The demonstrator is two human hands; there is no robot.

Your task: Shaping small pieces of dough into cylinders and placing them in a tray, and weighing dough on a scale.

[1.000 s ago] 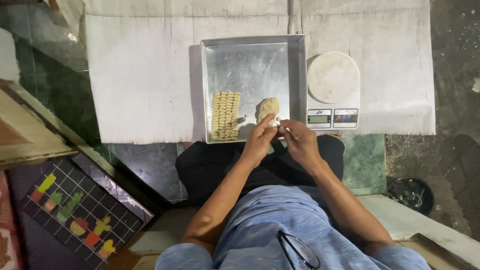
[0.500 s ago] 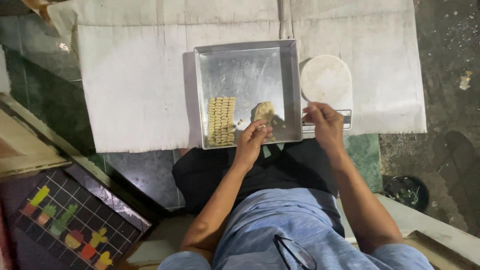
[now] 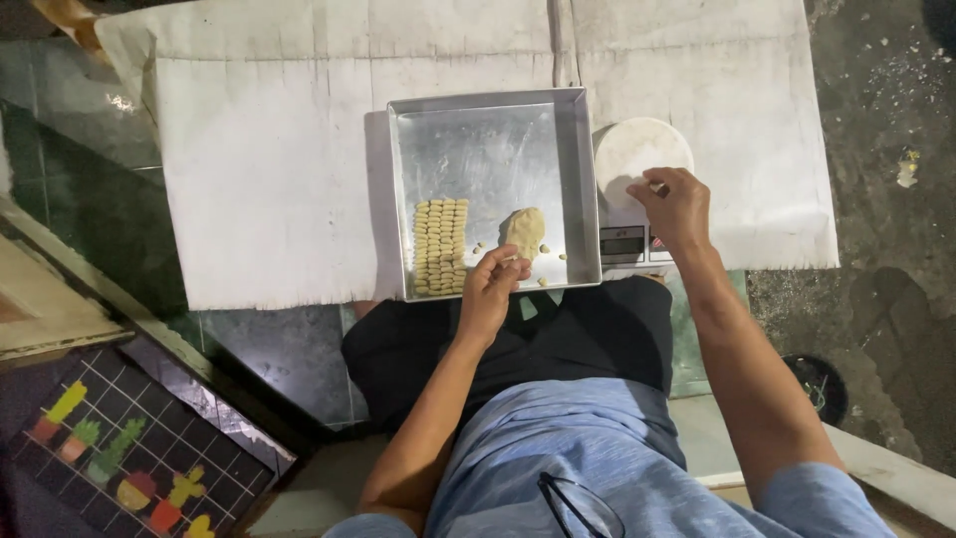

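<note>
Down low, floor level: dark green tile floor (image 3: pixel 269 349) w/ white paper sheets (image 3: pixel 269 189) spread over it, rough grey concrete to the right. Bottom left lies a dark mat (image 3: pixel 129 448) w/ a white grid and small coloured plant pics. Person sits on the floor, blue shirt, black trousers, glasses hung at the collar.

On the paper sits a square metal tray (image 3: pixel 578 179), shiny and mostly bare. Inside it, near the front left, a neat block of small pale dough pieces (image 3: pixel 440 246) in tight rows. Just right of them a lump of dough (image 3: pixel 524 229), tan, rough-edged, w/ a few crumbs scattered round it.

Right of the tray, touching its side, a small scale (image 3: pixel 625 241) w/ a round white plate (image 3: pixel 627 149) on top.

Left hand (image 3: pixel 490 289) is at the tray's front edge, fingers curled in, tips pinched at the lump's lower side. Right hand (image 3: pixel 677 204) is over the scale plate, fingers bunched narrow on a small bit of dough; can't tell if it touches the plate.
</note>
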